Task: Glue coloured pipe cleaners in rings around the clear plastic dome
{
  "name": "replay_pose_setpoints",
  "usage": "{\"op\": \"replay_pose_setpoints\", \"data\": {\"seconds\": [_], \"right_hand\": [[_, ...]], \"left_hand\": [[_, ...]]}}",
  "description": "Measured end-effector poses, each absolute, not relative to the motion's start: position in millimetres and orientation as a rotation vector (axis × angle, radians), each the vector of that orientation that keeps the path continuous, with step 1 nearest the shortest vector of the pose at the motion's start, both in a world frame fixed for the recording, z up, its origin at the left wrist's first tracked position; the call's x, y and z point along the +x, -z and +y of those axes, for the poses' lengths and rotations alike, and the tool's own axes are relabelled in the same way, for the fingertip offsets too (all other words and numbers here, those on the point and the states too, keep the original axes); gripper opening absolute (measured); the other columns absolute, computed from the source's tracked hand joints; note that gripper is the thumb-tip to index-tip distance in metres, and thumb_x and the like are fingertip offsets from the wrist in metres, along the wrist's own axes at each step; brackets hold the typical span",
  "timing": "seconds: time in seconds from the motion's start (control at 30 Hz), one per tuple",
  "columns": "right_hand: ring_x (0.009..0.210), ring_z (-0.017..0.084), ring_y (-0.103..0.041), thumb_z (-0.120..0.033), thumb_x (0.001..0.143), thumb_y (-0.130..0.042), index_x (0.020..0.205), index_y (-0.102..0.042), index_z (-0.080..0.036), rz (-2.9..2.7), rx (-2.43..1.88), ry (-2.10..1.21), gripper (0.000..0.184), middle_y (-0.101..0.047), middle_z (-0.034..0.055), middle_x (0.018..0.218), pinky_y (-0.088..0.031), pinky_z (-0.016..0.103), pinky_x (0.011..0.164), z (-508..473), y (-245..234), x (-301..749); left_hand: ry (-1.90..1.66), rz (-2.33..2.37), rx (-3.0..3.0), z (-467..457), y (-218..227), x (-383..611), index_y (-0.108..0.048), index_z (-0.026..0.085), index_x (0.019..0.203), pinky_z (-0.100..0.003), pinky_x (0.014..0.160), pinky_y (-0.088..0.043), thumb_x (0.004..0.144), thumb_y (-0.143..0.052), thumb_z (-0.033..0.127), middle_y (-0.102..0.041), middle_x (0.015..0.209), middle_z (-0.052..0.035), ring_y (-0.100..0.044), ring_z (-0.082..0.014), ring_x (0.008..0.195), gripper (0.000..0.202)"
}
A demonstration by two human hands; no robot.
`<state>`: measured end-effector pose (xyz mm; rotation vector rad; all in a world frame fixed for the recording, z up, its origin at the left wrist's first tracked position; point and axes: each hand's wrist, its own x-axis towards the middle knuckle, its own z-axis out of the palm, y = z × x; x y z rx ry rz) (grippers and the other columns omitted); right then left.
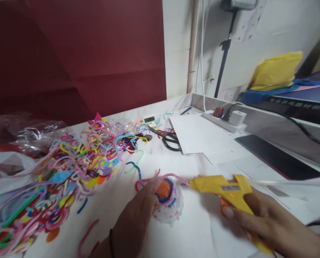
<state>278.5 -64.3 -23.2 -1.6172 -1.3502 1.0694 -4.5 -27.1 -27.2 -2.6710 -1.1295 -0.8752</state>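
Note:
My left hand [138, 215] is closed, thumb and fingers pinching a pink pipe cleaner [173, 176] at the edge of a round craft piece. That craft piece [173, 209] has an orange centre, a blue ring and a whitish, pink-specked outer part. My right hand [259, 215] is wrapped round the handle of a yellow glue gun [224, 186], finger at its orange trigger. The nozzle points left, at the free end of the pink pipe cleaner; whether they touch I cannot tell. A dark blue pipe cleaner [135, 168] lies just behind the craft piece.
A heap of coloured pipe cleaners [87, 154] spreads over the left side. Black-handled scissors [168, 138] lie beside white paper [200, 132]. At the right are a dark phone [278, 156] and a power strip [224, 121] with cables. A plastic bag [9, 165] sits far left.

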Motion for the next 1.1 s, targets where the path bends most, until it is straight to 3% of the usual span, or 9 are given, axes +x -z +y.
{"op": "replay_pose_setpoints", "data": {"seconds": [0.13,0.23,0.33,0.47,0.6,0.7,0.87,1.1], "right_hand": [[0.048,0.007,-0.043,-0.054,0.07,-0.07,0.068,-0.059,-0.017,-1.352,-1.515,-1.373,0.038,-0.054,-0.0032,0.056,-0.03,0.019,0.044,-37.4,9.5,287.5],[0.047,0.006,-0.041,-0.06,0.071,-0.062,0.076,-0.061,-0.016,-1.495,-1.46,-1.437,0.044,-0.054,-0.0028,0.062,-0.028,0.02,0.044,-20.7,12.3,294.2],[0.046,0.009,-0.046,-0.063,0.077,-0.052,0.088,-0.063,-0.016,-1.702,-1.63,-1.232,0.05,-0.056,-0.0015,0.06,-0.031,0.023,0.044,-8.2,16.0,307.8],[0.051,0.019,-0.057,-0.055,0.077,-0.058,0.079,-0.066,-0.02,-1.87,-1.974,-0.686,0.036,-0.062,0.0039,0.059,-0.036,0.03,0.048,-6.3,9.9,325.9],[0.074,0.023,-0.066,-0.045,0.088,-0.052,0.095,-0.07,-0.027,-2.064,-1.662,-0.136,0.026,-0.069,0.0079,0.093,-0.049,0.036,0.063,-24.2,3.3,306.5],[0.087,0.019,-0.066,-0.021,0.096,-0.041,0.098,-0.066,-0.023,-2.191,-1.26,-0.171,0.025,-0.067,0.0079,0.097,-0.053,0.032,0.074,-36.0,2.5,266.5],[0.076,0.02,-0.063,-0.021,0.096,-0.044,0.088,-0.066,-0.019,-2.112,-1.121,-0.31,0.023,-0.065,0.0072,0.083,-0.052,0.033,0.066,-31.3,4.2,211.9],[0.074,0.021,-0.062,-0.02,0.095,-0.049,0.087,-0.067,-0.017,-2.102,-1.111,-0.297,0.02,-0.063,0.0081,0.082,-0.051,0.034,0.065,-20.6,11.2,203.0]], "left_hand": [[0.897,-1.146,-2.686,-25.4,31.5,-6.6,-0.046,0.014,0.133,-0.029,0.098,-0.051,0.094,-0.039,0.009,-0.061,0.132,-0.0156,-0.06,-0.0213,0.121,0.04],[0.983,-1.221,-2.718,-25.7,31.5,-6.7,-0.044,0.017,0.137,-0.027,0.095,-0.053,0.092,-0.038,0.007,-0.063,0.131,-0.0132,-0.061,-0.0206,0.12,0.046],[1.065,-1.255,-2.76,-26.2,31.2,-5.9,-0.039,0.021,0.142,-0.021,0.086,-0.057,0.09,-0.038,0.005,-0.065,0.127,-0.0106,-0.064,-0.0192,0.116,0.054],[1.118,-1.259,-2.757,-25.9,34.3,-5.0,-0.036,0.026,0.144,-0.019,0.081,-0.059,0.093,-0.039,0.008,-0.062,0.132,-0.0079,-0.066,-0.018,0.112,0.054],[1.075,-1.185,-2.67,-25.7,33.8,-4.8,-0.043,0.022,0.139,-0.024,0.092,-0.055,0.099,-0.037,0.017,-0.063,0.13,-0.0099,-0.062,-0.0195,0.118,0.041],[0.959,-1.136,-2.674,-26.5,30.0,-5.3,-0.043,0.018,0.138,-0.021,0.09,-0.056,0.101,-0.036,0.019,-0.066,0.125,-0.0115,-0.063,-0.0191,0.117,0.038],[0.958,-1.192,-2.625,-26.5,33.2,-4.8,-0.038,0.021,0.142,-0.027,0.094,-0.056,0.1,-0.034,0.017,-0.065,0.127,-0.0108,-0.063,-0.0216,0.117,0.041],[0.995,-1.246,-2.707,-25.5,45.0,-7.7,-0.033,0.02,0.145,-0.021,0.085,-0.059,0.099,-0.034,0.013,-0.059,0.135,-0.0113,-0.069,-0.0181,0.106,0.046]]}}
